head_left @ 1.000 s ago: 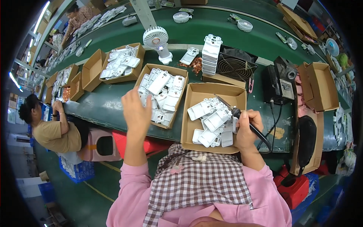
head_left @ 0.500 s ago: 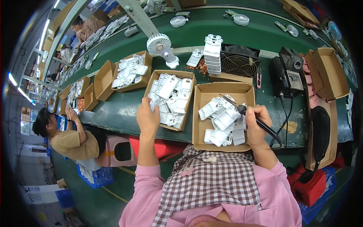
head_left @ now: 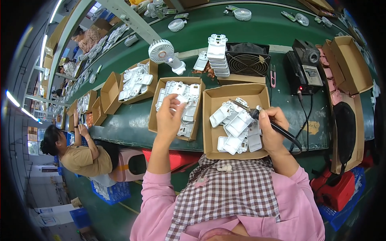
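In my right hand (head_left: 274, 125) is a soldering iron (head_left: 277, 129), its black handle gripped and its tip pointing left over a cardboard box (head_left: 207, 140). White plastic housings (head_left: 237, 123) lie loosely heaped in that box. My left hand (head_left: 169, 118) reaches over the neighbouring cardboard box (head_left: 152, 120), which is full of similar white housings (head_left: 193, 94). Its fingers and thumb close on a white plastic housing (head_left: 182, 99) on top of the pile; the grip is partly hidden by the hand.
Behind the boxes stand a white handheld fan (head_left: 161, 51), stacked white housings (head_left: 217, 52) and a black fan unit (head_left: 248, 62). At right are pink-handled tweezers (head_left: 273, 76), a black soldering station (head_left: 304, 72) and its cable. A co-worker (head_left: 86, 156) sits far left.
My left hand has moved up and right, from the box's left edge onto its pile. My right hand keeps the soldering iron in nearly the same place. The view has shifted slightly.
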The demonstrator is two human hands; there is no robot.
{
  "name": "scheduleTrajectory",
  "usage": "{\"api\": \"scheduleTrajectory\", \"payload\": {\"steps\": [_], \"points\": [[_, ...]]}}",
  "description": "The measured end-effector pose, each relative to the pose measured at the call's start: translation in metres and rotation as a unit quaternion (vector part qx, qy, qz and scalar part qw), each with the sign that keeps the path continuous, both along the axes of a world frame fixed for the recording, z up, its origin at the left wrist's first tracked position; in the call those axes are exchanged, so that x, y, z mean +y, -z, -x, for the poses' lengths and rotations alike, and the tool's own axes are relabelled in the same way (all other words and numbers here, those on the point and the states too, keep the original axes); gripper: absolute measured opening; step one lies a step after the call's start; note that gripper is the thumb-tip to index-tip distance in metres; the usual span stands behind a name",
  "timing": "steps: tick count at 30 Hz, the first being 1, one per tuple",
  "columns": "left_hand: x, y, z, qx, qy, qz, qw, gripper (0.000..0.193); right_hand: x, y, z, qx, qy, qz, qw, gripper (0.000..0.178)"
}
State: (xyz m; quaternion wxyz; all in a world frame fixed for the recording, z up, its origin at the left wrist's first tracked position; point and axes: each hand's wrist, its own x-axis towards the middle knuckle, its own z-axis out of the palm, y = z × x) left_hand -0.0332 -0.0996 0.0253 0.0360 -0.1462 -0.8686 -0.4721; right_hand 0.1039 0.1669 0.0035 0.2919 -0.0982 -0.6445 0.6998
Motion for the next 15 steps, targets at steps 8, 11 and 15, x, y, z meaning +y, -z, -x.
{"api": "scheduleTrajectory", "payload": {"steps": [8, 11, 15], "points": [[-0.033, 0.004, 0.027, 0.074, 0.023, 0.259, 0.963, 0.031, 0.0, 0.002, 0.002, 0.001, -0.002, 0.005, 1.0, 0.014], [-0.037, 0.008, 0.031, -0.034, 0.039, 0.201, 0.978, 0.03, 0.001, 0.001, 0.003, 0.001, 0.001, -0.003, 1.0, 0.014], [-0.041, 0.014, 0.043, -0.146, 0.053, 0.146, 0.977, 0.025, -0.001, -0.001, 0.003, 0.001, -0.009, 0.005, 1.0, 0.014]]}}
